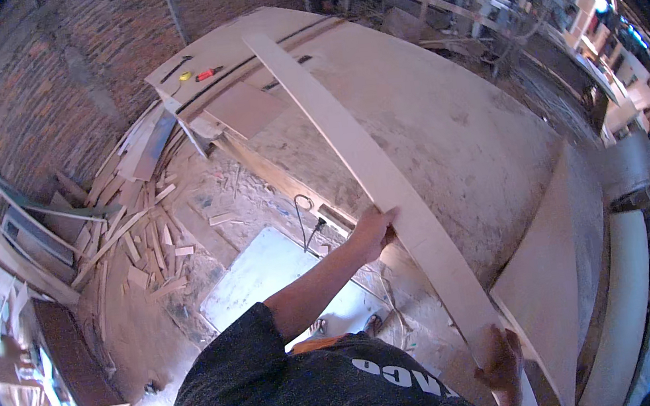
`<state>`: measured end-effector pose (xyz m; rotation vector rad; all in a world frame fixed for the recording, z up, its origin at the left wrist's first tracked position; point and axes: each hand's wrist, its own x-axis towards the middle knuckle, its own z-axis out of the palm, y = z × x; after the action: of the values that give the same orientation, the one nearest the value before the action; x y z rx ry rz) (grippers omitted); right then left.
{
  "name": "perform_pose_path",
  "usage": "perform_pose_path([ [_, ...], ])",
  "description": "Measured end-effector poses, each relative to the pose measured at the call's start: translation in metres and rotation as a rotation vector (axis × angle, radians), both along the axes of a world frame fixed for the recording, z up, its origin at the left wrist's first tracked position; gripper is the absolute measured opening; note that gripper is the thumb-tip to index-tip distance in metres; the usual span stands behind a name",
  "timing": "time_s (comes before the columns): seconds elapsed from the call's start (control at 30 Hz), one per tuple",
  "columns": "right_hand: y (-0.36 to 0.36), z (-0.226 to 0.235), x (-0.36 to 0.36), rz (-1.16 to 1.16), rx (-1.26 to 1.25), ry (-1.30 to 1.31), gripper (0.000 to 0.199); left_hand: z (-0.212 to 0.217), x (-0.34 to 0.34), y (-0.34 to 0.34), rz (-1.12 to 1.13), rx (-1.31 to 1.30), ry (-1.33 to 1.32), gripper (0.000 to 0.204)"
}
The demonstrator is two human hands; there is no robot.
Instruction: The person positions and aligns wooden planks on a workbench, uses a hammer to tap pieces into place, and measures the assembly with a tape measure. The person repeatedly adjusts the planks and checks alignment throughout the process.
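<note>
A long, pale wooden board (367,154) slants across the worktable (460,123), its far end over the back of the table and its near end beside my body. My left hand (376,231) grips the board's left edge around its middle, with the fingers partly hidden. Closer to me, my right hand (499,359) is closed round the near part of the same board. A thin brown sheet (244,108) lies flat on the table left of the board.
At the table's far left corner lie a hammer (177,68), a yellow tape measure (185,76) and a red-handled tool (208,74). Wood offcuts (155,242) litter the floor at left. A white panel (257,271) lies below the table edge. Large sheets (550,281) lean at right.
</note>
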<state>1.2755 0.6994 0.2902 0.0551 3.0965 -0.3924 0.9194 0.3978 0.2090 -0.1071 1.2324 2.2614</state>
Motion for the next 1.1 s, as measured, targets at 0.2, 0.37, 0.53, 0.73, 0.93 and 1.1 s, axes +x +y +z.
perform_pose_path([
  [0.2,0.079,-0.017,-0.044,-0.022,0.245,-0.201,0.114,-0.035,-0.007,0.037,0.085,-0.020,-0.127,0.030],
  [0.37,0.169,-0.039,-0.068,0.100,0.038,-0.277,0.125,-0.043,-0.015,0.078,-0.098,-0.005,-0.145,0.030],
  [0.53,0.244,-0.077,-0.110,0.227,0.250,-0.177,0.125,-0.062,-0.026,0.083,-0.321,-0.194,-0.017,0.036],
  [0.73,0.286,-0.096,-0.201,0.145,0.189,-0.183,0.124,-0.048,0.016,0.022,-0.335,-0.520,0.023,0.043],
  [0.93,0.290,-0.100,-0.275,-0.046,0.351,-0.348,0.139,-0.201,0.142,-0.139,0.114,-0.887,-0.196,0.035],
  [1.1,0.324,-0.186,-0.306,0.060,0.324,-0.277,0.147,-0.270,0.353,-0.277,-0.464,-1.769,-0.516,0.054],
])
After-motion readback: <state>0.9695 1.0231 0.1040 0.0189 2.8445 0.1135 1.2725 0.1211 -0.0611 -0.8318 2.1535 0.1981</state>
